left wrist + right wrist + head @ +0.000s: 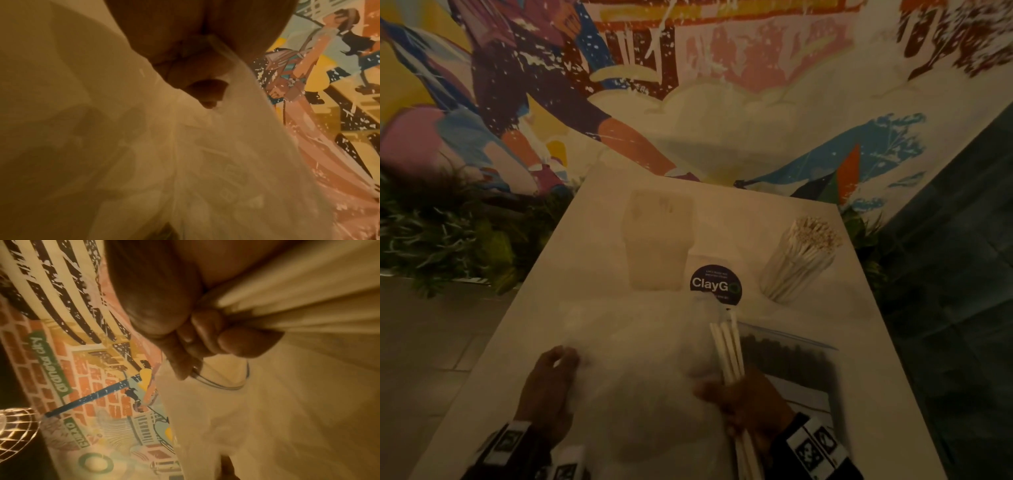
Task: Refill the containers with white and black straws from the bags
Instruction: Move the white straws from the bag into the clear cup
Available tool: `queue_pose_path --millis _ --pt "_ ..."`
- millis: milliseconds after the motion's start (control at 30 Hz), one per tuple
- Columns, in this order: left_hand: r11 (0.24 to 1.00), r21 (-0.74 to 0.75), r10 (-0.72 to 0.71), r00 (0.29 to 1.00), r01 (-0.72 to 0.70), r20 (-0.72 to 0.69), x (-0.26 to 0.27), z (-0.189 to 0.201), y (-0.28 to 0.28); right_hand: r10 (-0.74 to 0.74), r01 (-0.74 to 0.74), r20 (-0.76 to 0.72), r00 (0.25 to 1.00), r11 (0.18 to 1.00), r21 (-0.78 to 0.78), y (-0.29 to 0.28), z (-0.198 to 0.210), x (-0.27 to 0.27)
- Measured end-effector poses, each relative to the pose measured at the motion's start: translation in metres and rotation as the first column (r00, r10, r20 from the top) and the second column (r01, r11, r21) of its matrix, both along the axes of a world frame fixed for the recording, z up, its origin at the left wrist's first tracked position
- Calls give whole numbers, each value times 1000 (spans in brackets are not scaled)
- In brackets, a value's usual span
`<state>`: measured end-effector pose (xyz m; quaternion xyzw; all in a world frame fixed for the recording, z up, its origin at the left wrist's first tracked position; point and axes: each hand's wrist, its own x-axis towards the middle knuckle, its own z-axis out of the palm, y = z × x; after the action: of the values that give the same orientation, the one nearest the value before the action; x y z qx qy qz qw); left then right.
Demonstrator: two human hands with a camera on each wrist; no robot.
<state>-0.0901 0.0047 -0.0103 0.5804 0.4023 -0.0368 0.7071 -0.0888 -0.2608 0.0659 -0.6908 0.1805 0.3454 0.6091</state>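
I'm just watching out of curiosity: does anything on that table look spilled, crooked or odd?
Nothing looks spilled. The container of white straws seems to lean, perhaps from the wide lens. The other clear container looks nearly empty. The right hand holds a few white straws.

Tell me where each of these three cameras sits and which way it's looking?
Head: worn on the head, looking down at the table; both hands show, the left hand pinching the clear bag, the right hand gripping white straws.
Left wrist: looks along the left hand's fingers at the bag.
Right wrist: looks along the right hand's fingers at the straws.
Shared: all show the mural wall.
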Motion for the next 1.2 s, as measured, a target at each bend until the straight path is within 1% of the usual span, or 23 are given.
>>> queue_pose_path --millis 67,100,167,200,233,300,333,367,400,467,533,600,633,667,700,733,800,833,900,967,1033,1133,1200 --pt "1000 -17 10 1000 -10 14 -2 -1 -2 -82 84 110 991 996 -10 1 5 5" --pt "1000 19 16 1000 -16 20 -2 -1 -1 -94 105 196 976 994 -43 -3 8 9" --pt "986 168 -12 1000 11 6 -4 -4 5 -34 114 392 919 977 -182 -20 15 15" --pt "972 233 -38 999 39 -9 -5 -6 8 19 102 443 896 963 -248 -30 15 16" --pt "958 275 -75 997 82 -35 -7 -8 12 90 60 436 895 946 -319 -38 14 15" --pt "930 310 -173 979 197 -106 -12 -10 16 281 -130 279 918 879 -459 -44 10 6" --pt "899 340 -238 959 277 -153 -15 -10 19 363 -223 198 911 835 -504 -46 5 0" --pt "837 401 -309 926 373 -216 -16 -11 22 398 -266 160 903 813 -517 -48 0 -3" --pt "754 456 -374 880 473 -293 -16 -8 27 387 -261 158 908 821 -508 -52 -1 -6" --pt "607 521 -412 798 601 -440 -11 3 38 242 -119 233 942 889 -443 -66 7 -6" --pt "511 590 -402 780 625 -479 -2 31 38 46 107 387 921 924 -366 -84 18 1" --pt "376 758 -425 826 533 -371 10 63 24 -163 367 543 824 883 -291 -99 36 12" --pt "316 839 -474 840 443 -265 16 78 12 -235 465 623 746 853 -235 -104 47 22" --pt "281 898 -546 826 339 -141 24 93 -4 -267 527 711 651 833 -170 -108 60 32" --pt "274 929 -632 774 250 -22 32 105 -21 -283 556 788 546 826 -89 -111 75 44" --pt "279 941 -716 694 190 72 42 118 -40 -296 570 854 428 822 0 -114 90 56" --pt "309 938 -829 528 156 185 65 136 -79 -374 572 901 221 797 191 -119 117 81" --pt "339 921 -856 471 194 215 77 143 -100 -424 569 895 140 774 278 -121 127 94" --pt "362 862 -889 409 355 205 100 146 -141 -490 548 871 22 735 400 -123 143 119" --pt "317 789 -922 366 527 126 124 138 -177 -537 498 843 -36 722 481 -121 152 142" --pt "274 736 -938 339 619 64 151 122 -204 -552 459 832 -52 727 511 -119 154 161" --pt "259 704 -923 383 662 -21 189 100 -235 -528 480 849 -20 740 472 -116 141 184" --pt "271 689 -917 399 672 -28 209 87 -251 -512 469 859 7 760 449 -117 128 198"
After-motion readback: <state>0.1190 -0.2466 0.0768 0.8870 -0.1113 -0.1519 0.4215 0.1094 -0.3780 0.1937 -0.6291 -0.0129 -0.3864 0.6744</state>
